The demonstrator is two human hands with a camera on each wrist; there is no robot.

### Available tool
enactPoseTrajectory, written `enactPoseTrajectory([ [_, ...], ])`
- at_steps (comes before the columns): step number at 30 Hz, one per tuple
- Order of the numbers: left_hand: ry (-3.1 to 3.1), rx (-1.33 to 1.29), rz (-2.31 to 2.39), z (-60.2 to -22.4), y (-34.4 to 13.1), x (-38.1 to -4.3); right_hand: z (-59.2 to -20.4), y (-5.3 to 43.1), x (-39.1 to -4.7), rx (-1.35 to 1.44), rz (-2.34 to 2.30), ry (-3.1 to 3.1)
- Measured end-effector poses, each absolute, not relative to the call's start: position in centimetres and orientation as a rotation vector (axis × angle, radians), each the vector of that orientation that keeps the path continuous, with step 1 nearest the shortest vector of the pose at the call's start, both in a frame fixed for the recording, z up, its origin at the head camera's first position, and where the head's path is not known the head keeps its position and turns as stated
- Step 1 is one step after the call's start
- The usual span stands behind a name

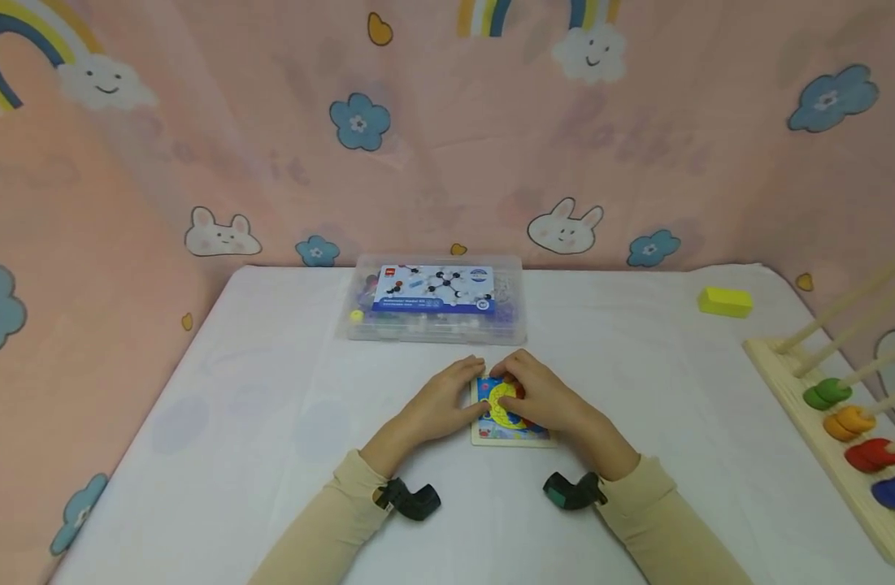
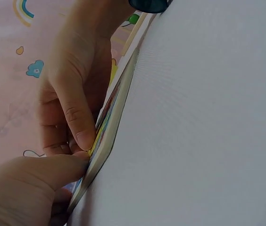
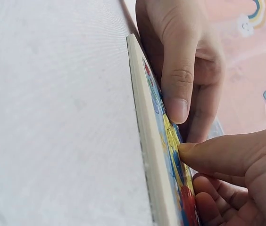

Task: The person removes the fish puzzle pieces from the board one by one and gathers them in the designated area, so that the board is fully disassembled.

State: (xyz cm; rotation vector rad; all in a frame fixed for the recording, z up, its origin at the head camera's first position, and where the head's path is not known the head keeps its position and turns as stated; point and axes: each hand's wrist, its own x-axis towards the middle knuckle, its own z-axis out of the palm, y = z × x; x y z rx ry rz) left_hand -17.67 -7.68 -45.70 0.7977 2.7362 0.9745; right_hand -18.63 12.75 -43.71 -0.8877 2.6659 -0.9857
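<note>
A small wooden jigsaw puzzle board lies flat before me, with a blue picture and a yellow shape with red beside it. My left hand holds the board's left side, its fingers by the far left corner and its thumb on the picture's edge. From the right, my right hand bends its fingers over the board and pinches at a puzzle piece near the red area. Its thumb touches the yellow part. The hands cover parts of the picture, and the piece's outline is hidden.
Behind the board stands a clear plastic case with a molecule-model label. A yellow block lies at the back right. Along the right edge is a wooden peg rack with coloured pieces. A pink patterned cloth hangs behind the white table.
</note>
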Motion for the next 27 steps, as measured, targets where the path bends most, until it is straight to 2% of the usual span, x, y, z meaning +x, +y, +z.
enactPoseTrajectory([
  [27,2.732,0.804,0.903,-45.55,-7.72,-17.7,-43.95,12.36,-18.93,-0.789,-0.982,2.615],
])
